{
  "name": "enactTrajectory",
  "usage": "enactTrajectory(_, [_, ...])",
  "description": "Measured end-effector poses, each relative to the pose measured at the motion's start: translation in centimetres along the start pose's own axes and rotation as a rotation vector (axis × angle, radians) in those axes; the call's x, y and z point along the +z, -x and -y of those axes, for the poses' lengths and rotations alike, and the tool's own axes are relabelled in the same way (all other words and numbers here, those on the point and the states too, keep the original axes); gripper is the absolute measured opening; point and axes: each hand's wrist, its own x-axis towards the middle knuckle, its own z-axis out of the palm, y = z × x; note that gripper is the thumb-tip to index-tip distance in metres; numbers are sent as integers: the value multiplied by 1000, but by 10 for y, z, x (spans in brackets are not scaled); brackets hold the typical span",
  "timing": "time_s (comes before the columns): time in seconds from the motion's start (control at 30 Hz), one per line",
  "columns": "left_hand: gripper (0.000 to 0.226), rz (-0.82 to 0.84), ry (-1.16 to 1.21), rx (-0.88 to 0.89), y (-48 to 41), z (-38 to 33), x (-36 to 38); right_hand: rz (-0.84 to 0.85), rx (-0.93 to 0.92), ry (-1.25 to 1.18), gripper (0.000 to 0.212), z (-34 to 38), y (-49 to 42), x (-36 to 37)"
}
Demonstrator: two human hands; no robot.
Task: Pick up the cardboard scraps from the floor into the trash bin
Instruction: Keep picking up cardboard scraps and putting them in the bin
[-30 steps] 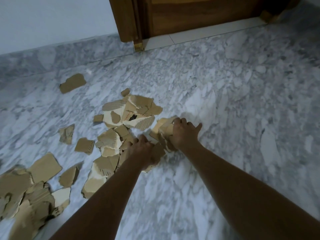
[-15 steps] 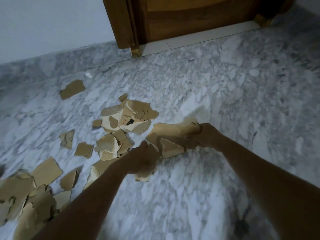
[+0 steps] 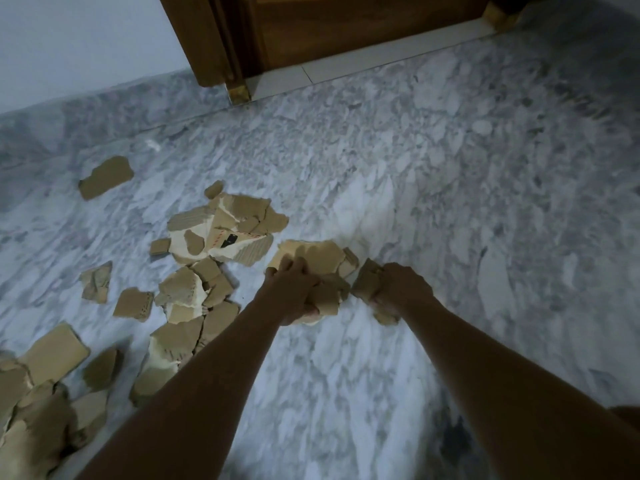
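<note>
Torn brown cardboard scraps lie scattered over the marble floor point(image 3: 450, 202). My left hand point(image 3: 294, 292) grips a bunch of scraps point(image 3: 311, 258), a large flat piece sticking out beyond its fingers. My right hand point(image 3: 401, 289) grips a smaller scrap point(image 3: 367, 282) just to the right of that bunch. A heap of scraps point(image 3: 221, 230), one with a black label, sits left of my hands. More scraps point(image 3: 187, 299) lie under my left forearm, and a big pile point(image 3: 34, 410) fills the bottom left corner. No trash bin is in view.
A single scrap point(image 3: 105, 176) lies apart at the far left near the marble skirting. A wooden door and frame point(image 3: 311, 29) stand at the top, with a white wall point(image 3: 86, 39) to their left. Bare marble floor spreads to the right of my hands.
My left hand moved up and right and now holds the large bunch my right hand carried before. My right hand came back beside it, gripping a smaller scrap.
</note>
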Motion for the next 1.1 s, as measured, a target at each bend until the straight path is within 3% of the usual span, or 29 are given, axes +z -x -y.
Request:
enactTrajectory(0.2, [70, 30, 221, 39, 11, 4, 10, 44, -16, -18, 40, -6, -8, -1])
enactTrajectory(0.3, [58, -5, 442, -63, 34, 8, 10, 186, -63, 30, 65, 2, -18, -18])
enactTrajectory(0.37, [55, -24, 513, -173, 53, 26, 12, 199, -132, 38, 65, 27, -22, -35])
enactTrajectory(0.5, [27, 43, 505, -235, 78, 75, 15, 170, -362, 59, 63, 105, -25, -32])
enactTrajectory(0.6, [30, 13, 676, -249, 92, 87, 16, 141, -459, 278, 72, 140, -22, 2])
enactTrajectory(0.77, [28, -38, 738, -230, 104, 81, 31, -125, -594, 510, 71, 148, -10, 26])
enactTrajectory(0.87, [27, -45, 877, -221, 99, 74, 38, -126, -609, 313, 80, 145, 1, 25])
enactTrajectory(1.0, [18, -72, 992, -225, 103, 82, 29, 116, -395, -195, 71, 144, -4, -9])
enactTrajectory(1.1, [32, -144, 1054, -263, 109, 99, 20, 99, -329, -315, 66, 144, -19, -45])
